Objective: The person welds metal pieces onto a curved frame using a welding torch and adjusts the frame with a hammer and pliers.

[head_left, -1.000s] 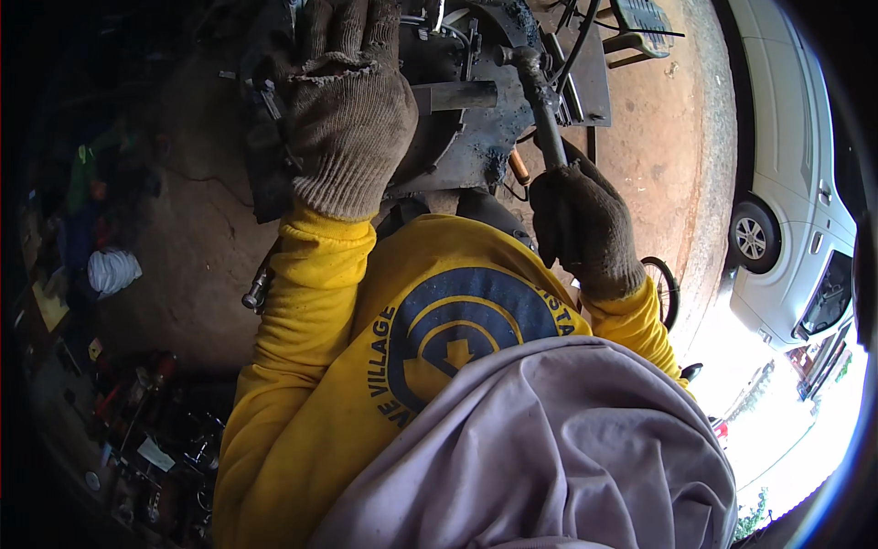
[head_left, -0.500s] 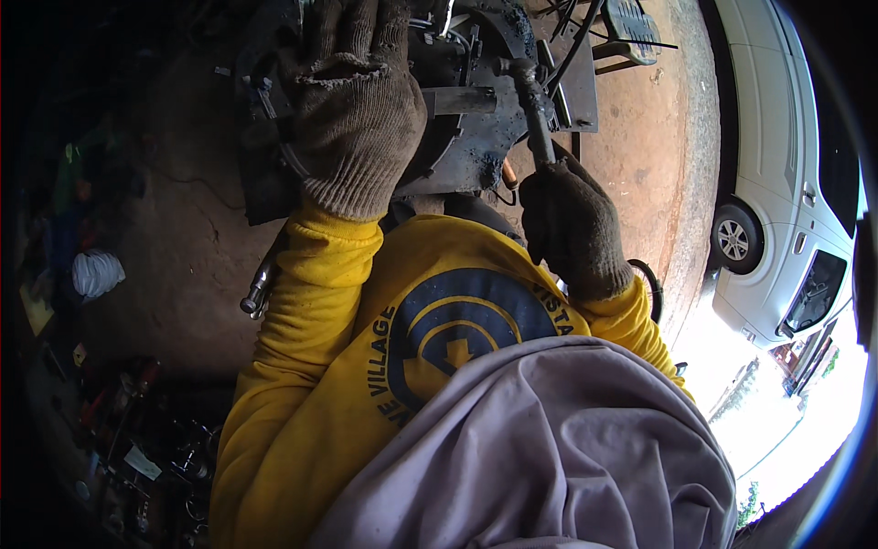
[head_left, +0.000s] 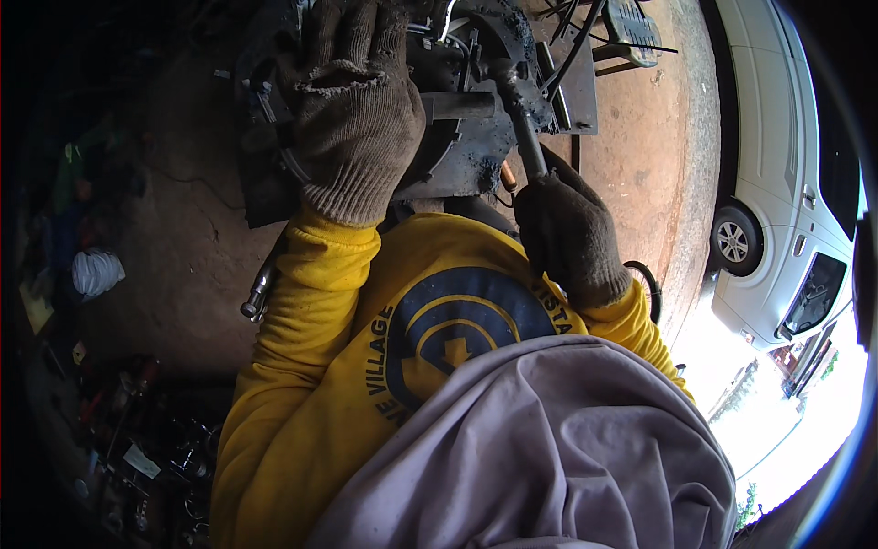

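Observation:
My right hand (head_left: 569,229), in a dark knit work glove, is closed round the metal handle of a hammer (head_left: 526,137). The hammer's head is over the right side of a dark, grimy metal assembly (head_left: 480,151), close to a short metal bar (head_left: 462,105) on it; whether it touches is unclear. My left hand (head_left: 361,128) wears a brown knit glove with a torn hole at the knuckles. It lies over the left part of the assembly, fingers stretched toward the top edge. Its palm side and what is under it are hidden.
A dark stool-like seat (head_left: 631,32) stands at upper right, with thin rods near it. Farther right is a white vehicle (head_left: 777,183). By my left sleeve a metal tool end (head_left: 254,304) sticks out. A white bag (head_left: 97,273) and cluttered tools lie on the left floor.
The hammer and my right hand have shifted a little to the left, bringing the head nearer the short bar. My left hand stays nearly in place.

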`<move>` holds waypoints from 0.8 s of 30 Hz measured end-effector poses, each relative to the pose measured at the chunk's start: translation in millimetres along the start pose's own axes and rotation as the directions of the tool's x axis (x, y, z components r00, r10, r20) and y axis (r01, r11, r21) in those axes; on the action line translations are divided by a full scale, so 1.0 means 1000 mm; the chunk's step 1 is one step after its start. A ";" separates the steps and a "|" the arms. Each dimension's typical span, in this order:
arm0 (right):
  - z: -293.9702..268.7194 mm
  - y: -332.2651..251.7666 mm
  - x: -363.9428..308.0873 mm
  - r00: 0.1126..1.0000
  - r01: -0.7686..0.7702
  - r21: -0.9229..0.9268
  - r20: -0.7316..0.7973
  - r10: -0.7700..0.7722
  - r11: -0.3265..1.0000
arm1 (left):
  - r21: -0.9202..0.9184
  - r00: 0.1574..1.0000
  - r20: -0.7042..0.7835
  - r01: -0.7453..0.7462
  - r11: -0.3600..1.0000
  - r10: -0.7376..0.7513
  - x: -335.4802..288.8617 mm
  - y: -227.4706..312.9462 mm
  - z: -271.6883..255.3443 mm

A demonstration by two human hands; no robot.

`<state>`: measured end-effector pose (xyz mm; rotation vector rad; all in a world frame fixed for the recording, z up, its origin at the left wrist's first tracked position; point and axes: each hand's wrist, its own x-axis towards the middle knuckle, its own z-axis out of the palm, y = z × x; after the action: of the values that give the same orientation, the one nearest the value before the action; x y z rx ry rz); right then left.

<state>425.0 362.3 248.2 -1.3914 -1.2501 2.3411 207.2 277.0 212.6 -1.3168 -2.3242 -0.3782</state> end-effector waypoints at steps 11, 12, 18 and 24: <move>0.004 -0.009 -0.002 0.995 -0.099 0.054 -0.019 0.100 0.994 | 0.001 1.000 0.016 0.009 1.000 -0.009 -0.001 0.001 0.000; 0.001 -0.010 -0.001 0.996 -0.087 0.063 -0.025 0.089 0.994 | 0.000 1.000 0.015 0.010 1.000 -0.010 -0.001 0.002 0.000; -0.012 -0.012 0.007 0.997 0.072 0.070 -0.002 -0.072 0.995 | 0.063 0.999 0.019 -0.027 0.998 0.026 0.004 0.005 -0.007; 0.013 -0.019 0.025 0.993 0.111 -0.005 -0.033 -0.112 0.994 | 0.086 0.999 0.038 -0.023 0.996 0.020 0.003 0.006 -0.006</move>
<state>395.6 380.0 247.9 -1.3193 -1.2877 2.2348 212.2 279.7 219.4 -1.3162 -2.3276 -0.2457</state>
